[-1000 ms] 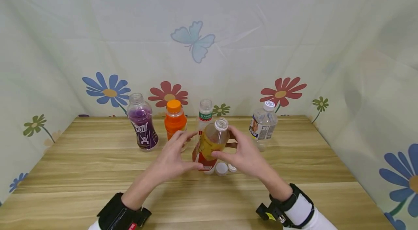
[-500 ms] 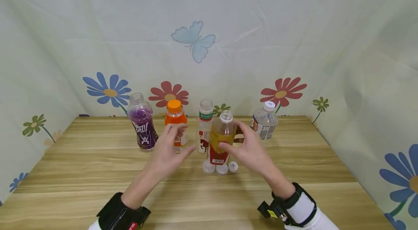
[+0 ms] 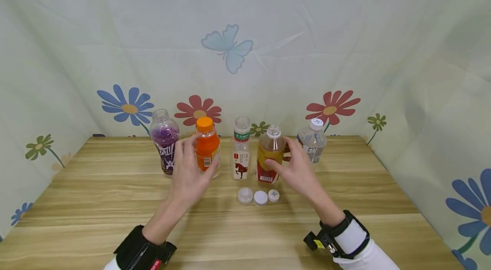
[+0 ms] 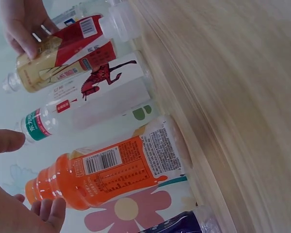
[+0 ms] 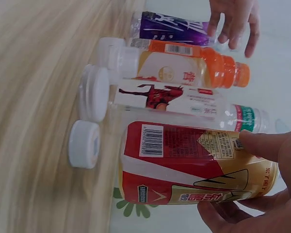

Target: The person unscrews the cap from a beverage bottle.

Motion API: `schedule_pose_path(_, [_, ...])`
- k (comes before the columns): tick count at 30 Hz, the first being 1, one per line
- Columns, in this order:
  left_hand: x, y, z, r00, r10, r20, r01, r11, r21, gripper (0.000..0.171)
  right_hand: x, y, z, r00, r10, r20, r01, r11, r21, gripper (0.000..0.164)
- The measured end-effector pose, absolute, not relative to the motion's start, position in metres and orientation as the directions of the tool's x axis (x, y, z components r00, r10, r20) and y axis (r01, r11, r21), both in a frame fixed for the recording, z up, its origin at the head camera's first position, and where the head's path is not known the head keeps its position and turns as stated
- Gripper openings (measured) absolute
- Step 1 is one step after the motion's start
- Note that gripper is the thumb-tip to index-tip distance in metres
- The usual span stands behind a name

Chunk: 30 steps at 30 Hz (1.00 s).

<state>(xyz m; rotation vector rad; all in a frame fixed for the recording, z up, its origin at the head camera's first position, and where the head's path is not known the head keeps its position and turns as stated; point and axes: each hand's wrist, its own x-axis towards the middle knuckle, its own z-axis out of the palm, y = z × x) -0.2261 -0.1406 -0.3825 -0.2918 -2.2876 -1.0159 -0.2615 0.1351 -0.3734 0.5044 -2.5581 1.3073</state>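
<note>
My right hand [image 3: 298, 174] grips an uncapped bottle [image 3: 265, 175] with a red and gold label, upright at the table or just above it; I cannot tell which. Beside it stands an uncapped clear bottle [image 3: 241, 163] with a horse on its label and a green neck band. My left hand [image 3: 189, 176] is spread in front of the orange bottle [image 3: 208, 146], thumb to its right, fingers to its left; whether they touch it is unclear. An orange cap tops that bottle. Behind the left fingers, an uncapped purple bottle [image 3: 165, 133] is partly hidden.
In front of the bottles, three white caps lie in a row on the wooden table [image 3: 245, 236]: a translucent one [image 3: 245, 196], a middle one [image 3: 261, 198] and a small one [image 3: 274, 195]. A white-capped clear bottle [image 3: 314, 144] stands back right. A flowered cloth [image 3: 245, 82] hangs behind.
The right hand has carried the red and gold bottle rightward and back, beside the horse-label bottle. The left hand has left that bottle and moved left to the orange one.
</note>
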Motion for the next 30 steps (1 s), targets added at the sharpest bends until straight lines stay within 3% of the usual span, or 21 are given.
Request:
schedule_pose_path(4, [-0.228,-0.142,-0.384,-0.784,-0.055,0.618,0.419,0.688,0.593,0.082,-0.269,0.137,-0.379,-0.922,-0.176,0.345,-0.384,0.533,-0.754,0.069])
schedule_pose_path(14, [-0.228,-0.145,-0.385,-0.86,-0.023,0.509,0.359,0.681,0.638,0.097,-0.283,0.14,-0.391,-0.935,-0.137,0.327,-0.352,0.481,-0.803,0.07])
schedule_pose_path(30, [-0.232,-0.15,-0.388,-0.91,-0.018,0.414,0.292,0.683,0.669,0.107,-0.29,0.138,-0.404,-0.94,-0.191,0.282,-0.339,0.445,-0.829,0.073])
